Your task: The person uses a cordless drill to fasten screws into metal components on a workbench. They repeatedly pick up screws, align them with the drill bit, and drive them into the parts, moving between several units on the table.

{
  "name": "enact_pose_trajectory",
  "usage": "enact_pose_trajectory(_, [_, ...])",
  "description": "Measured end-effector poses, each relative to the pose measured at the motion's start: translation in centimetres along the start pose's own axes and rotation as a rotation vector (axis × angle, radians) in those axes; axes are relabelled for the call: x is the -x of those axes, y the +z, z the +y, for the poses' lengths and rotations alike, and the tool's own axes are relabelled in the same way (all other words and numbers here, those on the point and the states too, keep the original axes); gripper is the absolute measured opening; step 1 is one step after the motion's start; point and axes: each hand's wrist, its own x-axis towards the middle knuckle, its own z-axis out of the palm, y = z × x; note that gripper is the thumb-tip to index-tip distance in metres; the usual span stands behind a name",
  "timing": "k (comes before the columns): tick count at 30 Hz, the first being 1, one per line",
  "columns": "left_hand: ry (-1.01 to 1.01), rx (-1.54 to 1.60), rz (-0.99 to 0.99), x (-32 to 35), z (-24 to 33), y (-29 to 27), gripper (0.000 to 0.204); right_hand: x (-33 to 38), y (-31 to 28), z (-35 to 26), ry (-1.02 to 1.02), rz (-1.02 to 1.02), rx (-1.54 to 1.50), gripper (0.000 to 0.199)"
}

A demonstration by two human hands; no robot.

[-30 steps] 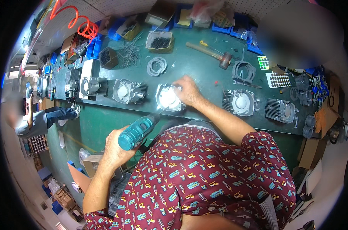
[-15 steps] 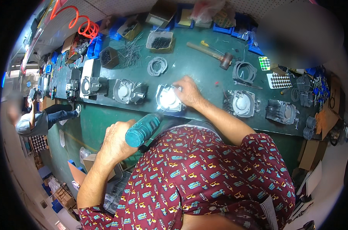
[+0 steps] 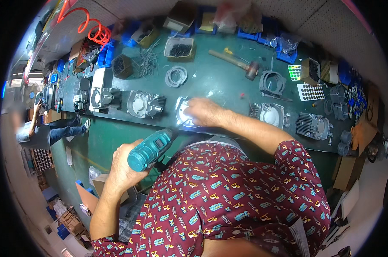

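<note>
My left hand [image 3: 124, 165] is wrapped round the handle of a teal cordless screwdriver [image 3: 149, 150]. Its nose and bit point up and right, toward a grey metal housing [image 3: 181, 106] at the bench's near edge, brightly lit by the tool's lamp. Over the right part of this housing lies my right hand [image 3: 204, 112], its fingers curled together near the bit. Whatever is between those fingers is hidden. To the left stands a finned metal housing [image 3: 139, 105]; a similar finned housing [image 3: 271, 115] is to the right.
Behind the work lie a grey ring-shaped part [image 3: 176, 77], a box of small black parts [image 3: 179, 49] and a mallet [image 3: 251, 70]. More finned castings [image 3: 314, 125] line the near edge. Blue bins stand along the back. Another person [image 3: 33, 128] is at the far left.
My right hand has moved left and nearer, over the lit housing. The screwdriver in my left hand has shifted slightly left and down, away from the housing.
</note>
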Motion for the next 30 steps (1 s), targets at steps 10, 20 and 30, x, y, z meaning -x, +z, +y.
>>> enact_pose_trajectory(10, [-0.052, 0.418, 0.176, 3.7, -1.7, 0.9, 0.022, -1.4, -1.5, 0.7, -0.071, -0.065, 0.137, 0.01])
enact_pose_trajectory(20, [-0.056, 0.567, 0.353, 5.4, -4.3, 4.4, 0.024, -3.1, 4.2, 1.4, -0.377, -0.099, 0.343, 0.018])
enact_pose_trajectory(30, [-0.078, 0.56, 0.45, 6.4, -4.5, 5.7, 0.025, -4.7, 1.6, 0.7, -0.471, -0.576, 0.402, 0.02])
